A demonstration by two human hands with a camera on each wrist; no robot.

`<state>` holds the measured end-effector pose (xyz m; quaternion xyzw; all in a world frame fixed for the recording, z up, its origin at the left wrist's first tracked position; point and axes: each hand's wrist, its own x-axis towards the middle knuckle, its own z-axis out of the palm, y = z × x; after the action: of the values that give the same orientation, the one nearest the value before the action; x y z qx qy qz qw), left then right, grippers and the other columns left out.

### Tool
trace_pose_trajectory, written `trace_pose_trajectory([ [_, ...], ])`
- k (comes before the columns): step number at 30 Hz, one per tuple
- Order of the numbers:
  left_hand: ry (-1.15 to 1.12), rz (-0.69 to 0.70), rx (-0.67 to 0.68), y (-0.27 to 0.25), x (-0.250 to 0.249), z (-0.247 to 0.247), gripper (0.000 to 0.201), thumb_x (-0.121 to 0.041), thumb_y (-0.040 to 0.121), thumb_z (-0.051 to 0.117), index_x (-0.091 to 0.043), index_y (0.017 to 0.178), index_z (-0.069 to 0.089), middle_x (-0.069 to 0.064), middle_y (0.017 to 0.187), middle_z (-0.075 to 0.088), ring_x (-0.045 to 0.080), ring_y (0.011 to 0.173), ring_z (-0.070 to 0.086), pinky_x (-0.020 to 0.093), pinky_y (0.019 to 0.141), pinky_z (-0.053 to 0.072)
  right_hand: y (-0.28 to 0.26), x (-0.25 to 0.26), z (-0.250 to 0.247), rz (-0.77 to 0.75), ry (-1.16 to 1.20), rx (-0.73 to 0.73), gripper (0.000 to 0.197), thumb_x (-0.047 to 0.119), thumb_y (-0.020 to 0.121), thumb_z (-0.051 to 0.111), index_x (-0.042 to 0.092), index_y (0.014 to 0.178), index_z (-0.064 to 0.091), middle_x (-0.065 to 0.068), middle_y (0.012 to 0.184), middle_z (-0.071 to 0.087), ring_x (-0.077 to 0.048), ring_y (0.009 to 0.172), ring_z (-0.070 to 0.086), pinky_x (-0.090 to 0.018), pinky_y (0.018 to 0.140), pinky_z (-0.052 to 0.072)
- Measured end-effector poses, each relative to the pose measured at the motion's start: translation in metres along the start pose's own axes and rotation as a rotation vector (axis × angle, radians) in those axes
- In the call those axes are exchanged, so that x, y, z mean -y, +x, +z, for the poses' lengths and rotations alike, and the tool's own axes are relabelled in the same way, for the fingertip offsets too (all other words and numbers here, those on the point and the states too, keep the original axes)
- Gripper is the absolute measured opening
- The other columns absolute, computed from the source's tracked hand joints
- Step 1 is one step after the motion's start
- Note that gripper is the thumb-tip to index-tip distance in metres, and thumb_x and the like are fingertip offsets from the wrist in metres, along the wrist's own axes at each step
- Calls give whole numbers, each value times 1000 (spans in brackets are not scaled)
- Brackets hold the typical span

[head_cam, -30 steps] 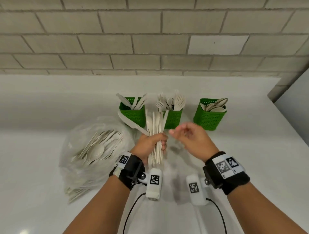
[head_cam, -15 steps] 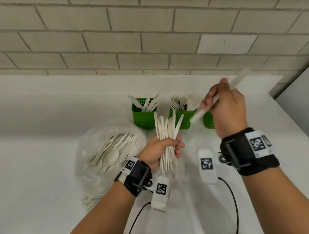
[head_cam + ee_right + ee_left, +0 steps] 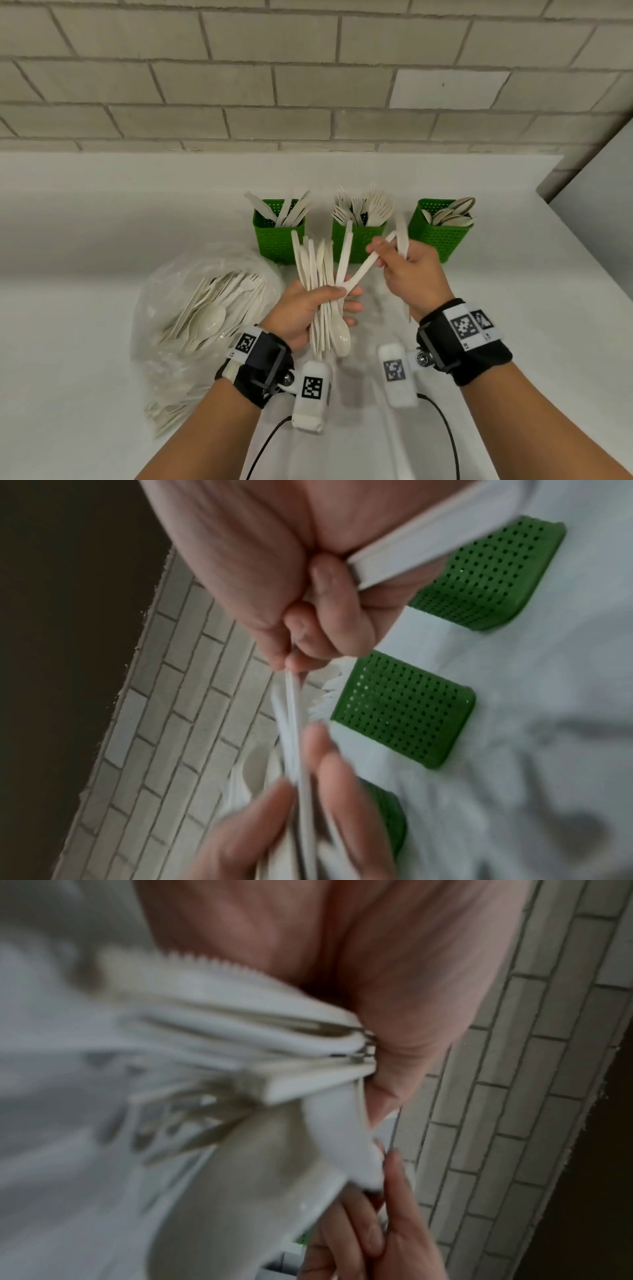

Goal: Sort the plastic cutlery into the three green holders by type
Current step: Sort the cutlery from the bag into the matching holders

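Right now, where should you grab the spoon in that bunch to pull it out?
Probably by its handle, coming from above on the right. The spoon hangs bowl down under the left hand, while the handle slants up, apart from the bunch. The right hand already pinches it there.

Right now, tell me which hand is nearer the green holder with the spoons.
Right. The right hand is just in front of the spoon holder, slightly to its left. The left hand grips a cutlery bundle farther left, below the other two holders.
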<state>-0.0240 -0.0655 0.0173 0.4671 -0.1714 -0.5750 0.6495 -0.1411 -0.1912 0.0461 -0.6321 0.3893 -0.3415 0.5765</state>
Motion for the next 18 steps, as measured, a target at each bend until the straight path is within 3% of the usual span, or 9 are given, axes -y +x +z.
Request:
trace_pose_trajectory([
  [3,2,9,-54,-1,5,1,23,0,90,57,6,111,62,15,88,73,20,65,67,33,59,57,9,-2,-12,22,70,-29,33,18,93,62,-14,86,65,10,58,63,-8,45,41,-17,42,32],
  [5,6,11,-89,0,9,4,23,-1,90,59,7,111,61,14,83,71,19,59,64,32,57,56,12,-5,-15,0,50,-2,29,18,91,65,-11,86,65,2,62,62,-7,46,43,-20,45,33],
  [7,10,6,-131,1,12,7,19,-1,89,61,6,107,62,16,82,70,19,56,62,32,56,54,14,-4,-21,-122,-97,-50,21,20,84,74,2,92,67,-4,69,57,-10,55,46,-25,55,37],
  [9,24,-2,-170,3,14,6,14,-1,88,63,4,102,64,17,83,70,21,56,61,32,56,54,16,3,-31,-299,-262,-114,40,23,72,84,14,105,64,-3,86,58,-14,74,52,-27,66,43],
  [11,47,-7,-184,3,14,4,11,0,87,63,2,99,64,19,85,70,22,56,61,32,56,53,12,10,-38,-503,-553,24,53,28,63,89,17,109,66,-4,99,57,-16,86,52,-28,71,43],
  [13,74,-1,-150,1,12,6,12,1,87,63,0,99,65,19,86,71,22,56,63,32,53,54,1,12,-31,-640,-950,229,50,37,59,90,20,102,70,2,94,51,-14,75,50,-26,57,37],
  [15,95,13,-94,-1,10,10,17,-1,87,62,-2,103,67,21,90,72,23,57,64,31,53,54,-6,3,-20,-711,-1210,315,36,41,63,86,18,86,70,2,86,49,-14,67,47,-24,49,32],
  [18,76,31,-127,-3,5,9,17,-5,88,62,1,103,67,23,92,72,23,57,64,30,58,55,2,-8,-20,-528,-1338,305,32,43,84,66,11,83,66,-4,83,50,-25,81,55,-31,57,32],
])
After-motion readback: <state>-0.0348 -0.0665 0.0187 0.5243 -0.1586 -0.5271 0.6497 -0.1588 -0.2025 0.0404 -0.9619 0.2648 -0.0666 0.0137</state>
